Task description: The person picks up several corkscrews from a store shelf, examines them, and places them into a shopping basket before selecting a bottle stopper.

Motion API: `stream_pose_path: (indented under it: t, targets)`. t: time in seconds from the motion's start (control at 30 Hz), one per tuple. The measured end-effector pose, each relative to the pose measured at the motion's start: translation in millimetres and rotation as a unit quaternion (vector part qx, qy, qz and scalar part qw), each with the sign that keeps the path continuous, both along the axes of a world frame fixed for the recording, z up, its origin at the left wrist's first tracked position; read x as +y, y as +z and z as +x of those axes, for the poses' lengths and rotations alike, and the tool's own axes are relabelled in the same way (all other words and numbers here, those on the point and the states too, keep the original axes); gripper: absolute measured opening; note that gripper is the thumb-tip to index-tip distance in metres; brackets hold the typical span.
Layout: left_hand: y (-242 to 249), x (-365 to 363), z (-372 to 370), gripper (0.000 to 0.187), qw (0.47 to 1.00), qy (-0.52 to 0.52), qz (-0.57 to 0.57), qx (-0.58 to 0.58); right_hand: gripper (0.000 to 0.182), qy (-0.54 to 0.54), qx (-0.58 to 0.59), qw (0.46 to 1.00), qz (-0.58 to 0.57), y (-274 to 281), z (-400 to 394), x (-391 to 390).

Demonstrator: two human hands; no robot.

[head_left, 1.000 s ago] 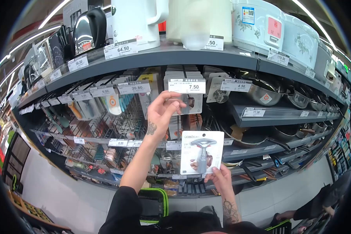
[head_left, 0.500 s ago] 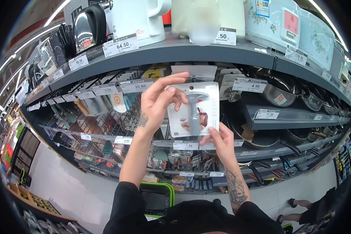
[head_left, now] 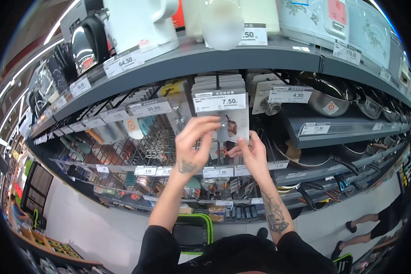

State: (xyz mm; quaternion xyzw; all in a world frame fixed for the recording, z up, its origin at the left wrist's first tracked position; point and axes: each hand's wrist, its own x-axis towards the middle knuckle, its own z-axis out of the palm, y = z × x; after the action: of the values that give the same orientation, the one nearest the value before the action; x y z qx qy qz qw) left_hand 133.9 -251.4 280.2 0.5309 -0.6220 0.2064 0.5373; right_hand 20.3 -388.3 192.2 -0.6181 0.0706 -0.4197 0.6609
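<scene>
A white-carded grey peeler (head_left: 235,127) hangs in front of me below a price tag, which hides its upper part. My right hand (head_left: 252,153) pinches the card's lower right corner between thumb and fingers. At the card's left side is my left hand (head_left: 194,141), its fingers stretched toward the grey tool and its thumb apart from them; it grips nothing that I can see. The 7.50 price tag (head_left: 219,102) sits on the hook's end, with several more white cards (head_left: 218,82) behind it.
Metal pots (head_left: 326,93) and pans (head_left: 306,157) fill the shelves at right. Hanging utensils (head_left: 144,125) line the left. A grey shelf edge (head_left: 260,58) with appliances runs above. A black basket with a green rim (head_left: 209,228) stands below; a person's legs (head_left: 363,228) show at lower right.
The carded peeler has gone from in front of the shelf to behind the 7.50 tag. My left hand has moved lower and its fingers have come off the card's top.
</scene>
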Motion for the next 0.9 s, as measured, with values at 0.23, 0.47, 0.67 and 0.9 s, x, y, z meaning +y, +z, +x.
stream_pose_path:
  t: [0.23, 0.47, 0.67, 0.9]
  targets:
    - [-37.7, -42.7, -5.7, 0.047, 0.964, 0.208, -0.009, -0.165, 0.033, -0.151, 0.038, 0.978, -0.140, -19.4, -33.1, 7.1]
    - [-50.2, -78.0, -5.1, 0.055, 0.933, 0.318, 0.040, -0.166, 0.023, -0.125, 0.099, 0.979, -0.130, -39.7, -76.3, 22.5]
    - [-48.8, -86.4, 20.0, 0.050, 0.927, 0.325, 0.008, -0.187, 0.014, -0.122, 0.131, 0.965, -0.189, -55.6, -92.5, 8.1]
    - [-59.0, -78.0, 7.0, 0.048, 0.926, 0.334, -0.003, -0.177, 0.014, -0.096, 0.127, 0.961, -0.226, -37.8, -107.6, -6.3]
